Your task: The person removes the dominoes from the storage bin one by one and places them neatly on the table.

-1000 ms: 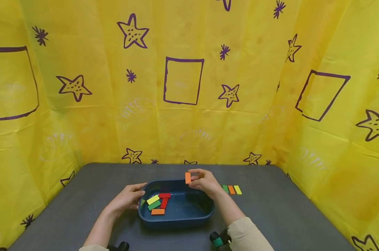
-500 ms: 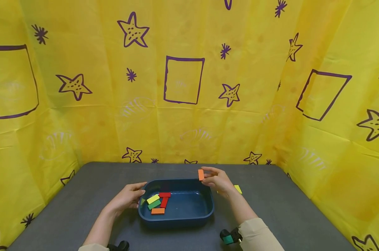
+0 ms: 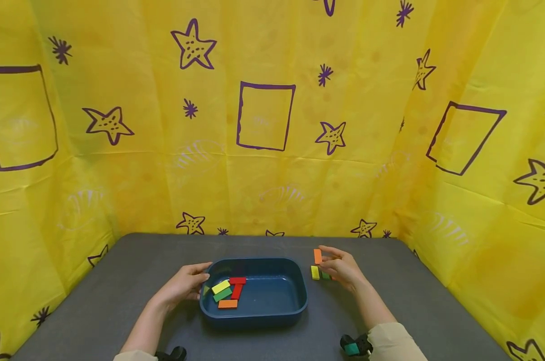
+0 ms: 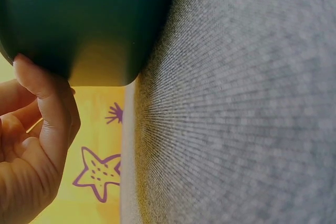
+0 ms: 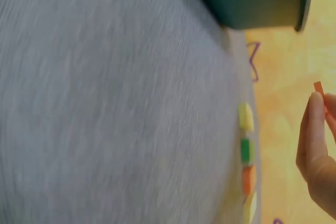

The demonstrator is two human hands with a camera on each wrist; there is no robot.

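My right hand [image 3: 322, 260] pinches a small orange block [image 3: 317, 256] upright, just above the grey table to the right of the dark blue tub [image 3: 254, 319]. Under that hand lie a yellow block [image 3: 315, 272] and a green block [image 3: 325, 275], the green one partly hidden. The right wrist view shows the orange block [image 5: 318, 87] at my fingertips [image 5: 311, 129], over a row of blocks [image 5: 245, 148]. My left hand [image 3: 202, 281] rests against the tub's left end, fingers [image 4: 50, 108] touching its outer wall [image 4: 79, 19]. Several coloured blocks [image 3: 227, 292] lie in the tub's left half.
The grey table [image 3: 119, 281] is walled on three sides by yellow cloth printed with purple stars [image 3: 272, 150]. The tub's right half [image 3: 277, 293] holds nothing. Bare table lies in front of the tub and to the far right.
My right hand carried the orange block from over the tub's back rim rightward and down to the blocks on the table. The left hand and the tub stayed put.
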